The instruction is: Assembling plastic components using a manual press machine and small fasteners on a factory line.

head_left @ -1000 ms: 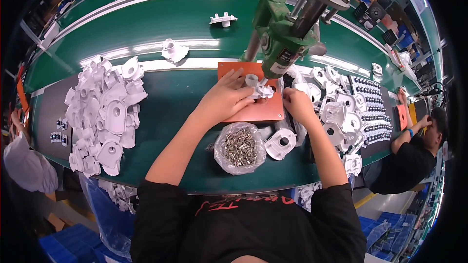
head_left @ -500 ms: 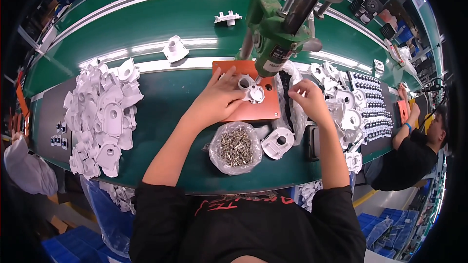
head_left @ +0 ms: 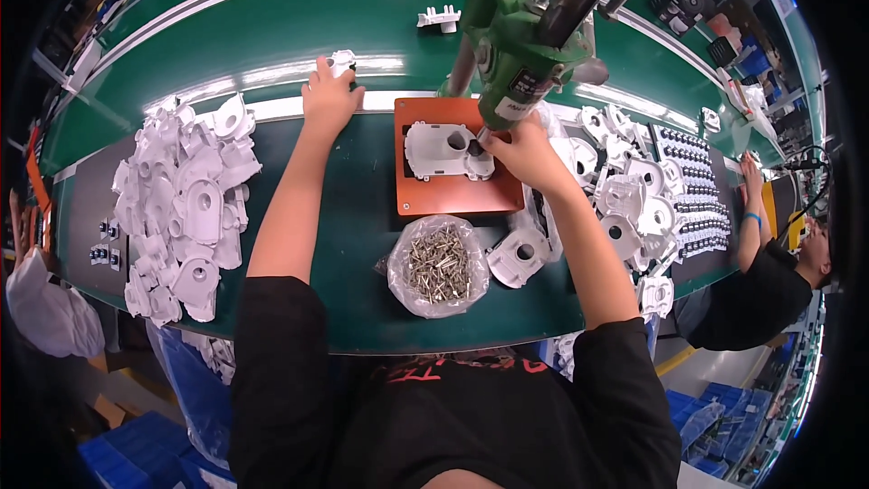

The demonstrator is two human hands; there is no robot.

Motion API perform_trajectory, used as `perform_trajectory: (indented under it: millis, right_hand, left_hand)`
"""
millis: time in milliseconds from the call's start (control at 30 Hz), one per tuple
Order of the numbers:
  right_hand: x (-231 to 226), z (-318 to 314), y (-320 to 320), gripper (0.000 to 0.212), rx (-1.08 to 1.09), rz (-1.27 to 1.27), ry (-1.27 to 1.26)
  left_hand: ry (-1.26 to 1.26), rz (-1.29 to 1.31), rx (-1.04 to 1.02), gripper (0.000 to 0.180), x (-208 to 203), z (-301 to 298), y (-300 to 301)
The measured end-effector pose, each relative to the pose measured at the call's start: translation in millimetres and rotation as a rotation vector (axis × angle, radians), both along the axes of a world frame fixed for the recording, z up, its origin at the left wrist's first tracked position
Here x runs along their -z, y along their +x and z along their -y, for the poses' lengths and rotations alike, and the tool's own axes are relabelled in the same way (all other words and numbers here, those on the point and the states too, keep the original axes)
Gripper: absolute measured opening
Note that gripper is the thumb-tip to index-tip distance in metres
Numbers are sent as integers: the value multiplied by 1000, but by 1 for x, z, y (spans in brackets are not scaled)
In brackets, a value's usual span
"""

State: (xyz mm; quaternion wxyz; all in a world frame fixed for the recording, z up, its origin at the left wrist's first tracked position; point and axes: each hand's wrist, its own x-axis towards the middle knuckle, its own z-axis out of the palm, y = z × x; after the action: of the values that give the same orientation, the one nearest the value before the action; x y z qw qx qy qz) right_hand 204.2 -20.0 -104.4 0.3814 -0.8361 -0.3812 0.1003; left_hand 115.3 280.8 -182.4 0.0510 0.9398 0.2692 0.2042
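Observation:
On the orange plate point(head_left: 453, 199) lies a white plastic housing point(head_left: 434, 152) with a round opening. At its right end my right hand point(head_left: 525, 152) is closed in a pinch, just under the head of the green press point(head_left: 520, 72); what the fingertips hold is too small to make out. My left arm stretches far forward to a second white plastic housing point(head_left: 342, 61) on the green belt. There my left hand point(head_left: 331, 101) has its fingers and thumb around that housing, partly covering it. A clear bag of screws point(head_left: 439, 270) sits near the plate's front edge.
A big heap of white housings point(head_left: 195, 199) stands at the left, another pile point(head_left: 629, 190) at the right. Beyond that, small dark parts point(head_left: 692, 190) stand in rows. One loose housing point(head_left: 519, 256) lies beside the screw bag. A co-worker point(head_left: 760, 281) sits at far right.
My left hand has left the housing on the plate and reached forward to the belt. My right hand has moved left, to the housing under the press.

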Motion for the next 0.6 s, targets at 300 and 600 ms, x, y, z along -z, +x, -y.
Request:
perform_trajectory:
  millis: [300,600]
  right_hand:
    - [-11,14,-38,15,2,236,110]
    - [-27,35,-110,13,-459,529,-15]
  left_hand:
    - [30,-99,19,13,-37,23,-50]
    - [-291,66,661,20,-112,127,-73]
